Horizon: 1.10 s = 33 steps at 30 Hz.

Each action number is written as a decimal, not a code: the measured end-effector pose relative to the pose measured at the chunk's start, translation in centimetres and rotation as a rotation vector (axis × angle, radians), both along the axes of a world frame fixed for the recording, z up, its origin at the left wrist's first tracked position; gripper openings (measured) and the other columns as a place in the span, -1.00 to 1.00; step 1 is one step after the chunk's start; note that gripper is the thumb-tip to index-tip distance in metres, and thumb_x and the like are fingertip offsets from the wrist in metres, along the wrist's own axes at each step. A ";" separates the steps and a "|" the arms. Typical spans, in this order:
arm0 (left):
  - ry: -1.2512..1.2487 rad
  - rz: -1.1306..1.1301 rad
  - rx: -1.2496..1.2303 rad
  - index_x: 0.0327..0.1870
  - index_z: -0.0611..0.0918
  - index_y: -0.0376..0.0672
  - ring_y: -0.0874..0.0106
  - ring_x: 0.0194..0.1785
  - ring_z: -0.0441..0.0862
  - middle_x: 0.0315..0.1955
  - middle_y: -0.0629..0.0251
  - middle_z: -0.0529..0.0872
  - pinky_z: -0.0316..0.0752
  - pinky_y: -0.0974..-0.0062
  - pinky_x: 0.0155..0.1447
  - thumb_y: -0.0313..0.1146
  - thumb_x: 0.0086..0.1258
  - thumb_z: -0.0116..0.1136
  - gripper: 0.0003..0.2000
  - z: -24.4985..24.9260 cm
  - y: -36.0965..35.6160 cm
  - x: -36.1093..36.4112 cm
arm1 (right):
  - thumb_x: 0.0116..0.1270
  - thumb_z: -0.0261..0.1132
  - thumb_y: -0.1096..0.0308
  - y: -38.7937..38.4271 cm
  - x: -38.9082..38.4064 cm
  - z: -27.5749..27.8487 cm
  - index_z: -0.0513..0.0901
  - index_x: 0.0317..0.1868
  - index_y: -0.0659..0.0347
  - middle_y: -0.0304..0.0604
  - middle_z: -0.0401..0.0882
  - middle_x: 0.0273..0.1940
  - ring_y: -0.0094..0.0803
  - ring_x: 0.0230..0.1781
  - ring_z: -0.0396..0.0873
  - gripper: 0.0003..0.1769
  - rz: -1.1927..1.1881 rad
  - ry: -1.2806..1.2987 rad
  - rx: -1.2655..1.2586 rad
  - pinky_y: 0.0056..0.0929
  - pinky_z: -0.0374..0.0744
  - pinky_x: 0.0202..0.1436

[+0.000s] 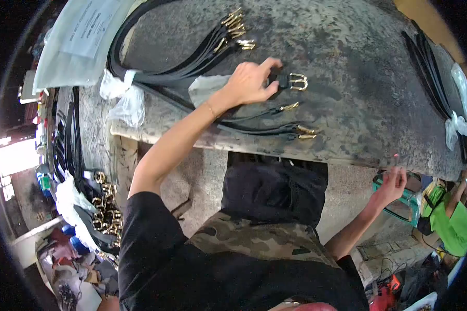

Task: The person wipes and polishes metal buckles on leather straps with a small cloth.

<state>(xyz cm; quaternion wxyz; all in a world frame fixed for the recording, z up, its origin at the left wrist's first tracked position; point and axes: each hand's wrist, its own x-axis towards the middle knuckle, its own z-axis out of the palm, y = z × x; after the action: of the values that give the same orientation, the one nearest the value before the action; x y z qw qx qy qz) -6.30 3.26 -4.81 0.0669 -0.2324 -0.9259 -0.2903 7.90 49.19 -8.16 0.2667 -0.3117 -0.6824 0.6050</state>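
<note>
On the worn dark table (368, 114), my left hand (251, 83) is at the buckle end of a black belt (281, 81). Its thumb and index finger lie on either side of the strap, with the gold buckle (299, 82) sticking out to the right. Thinner black straps with gold buckles (306, 133) rest just below my left forearm. My right hand (392, 186) is beside the table's near edge at the right, its fingers drawn together. A tiny red spot shows above the fingertips; what they hold is too small to make out.
Bundled black belts (166, 78) in plastic wrap lie at the upper left, beside a plastic bag (83, 44). More belts (430, 78) lie far right. Buckled belts (106, 207) hang at the left. Another person's arm (457, 192) and a green cloth (454, 225) show at right.
</note>
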 end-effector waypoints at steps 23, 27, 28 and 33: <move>0.033 0.166 0.302 -0.31 0.68 -0.33 0.09 -0.26 0.64 -0.36 0.08 0.64 0.53 0.28 -0.17 -0.50 0.31 0.24 -0.93 -1.2 2.2 -0.5 | 0.27 0.34 0.54 -26.3 -16.0 0.6 0.65 -0.27 0.36 -0.40 0.54 -0.49 -0.72 -0.51 0.37 -0.94 0.778 0.205 -0.021 -0.63 0.36 -0.44; 0.027 0.164 0.313 -0.32 0.68 -0.33 0.08 -0.26 0.64 -0.35 0.07 0.64 0.53 0.27 -0.17 -0.51 0.31 0.23 -0.93 -1.2 2.0 -0.7 | 0.15 0.35 0.58 -26.3 -15.5 0.9 0.64 -0.31 0.34 -0.34 0.49 -0.54 -0.70 -0.55 0.31 -0.91 0.818 0.184 0.206 -0.60 0.36 -0.47; 0.028 0.170 0.312 -0.32 0.68 -0.33 0.08 -0.26 0.64 -0.35 0.07 0.64 0.53 0.27 -0.17 -0.51 0.31 0.23 -0.93 -1.1 2.0 -0.6 | 0.10 0.35 0.60 -26.4 -15.4 0.9 0.63 -0.32 0.34 -0.32 0.48 -0.55 -0.69 -0.56 0.30 -0.89 0.822 0.184 0.259 -0.59 0.35 -0.48; 0.005 0.164 0.349 -0.31 0.67 -0.34 0.08 -0.26 0.64 -0.36 0.07 0.64 0.54 0.27 -0.17 -0.51 0.31 0.22 -0.93 -1.1 2.0 -0.6 | 0.02 0.36 0.64 -26.7 -15.3 1.2 0.62 -0.35 0.32 -0.25 0.45 -0.55 -0.62 -0.60 0.29 -0.85 0.824 0.287 0.351 -0.57 0.34 -0.50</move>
<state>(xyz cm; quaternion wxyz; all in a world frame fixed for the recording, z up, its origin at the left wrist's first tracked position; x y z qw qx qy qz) -6.85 5.28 -5.89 0.1320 -0.1419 -0.8772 -0.4392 -7.42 22.47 -6.97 0.1446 0.1219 -0.7975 0.5729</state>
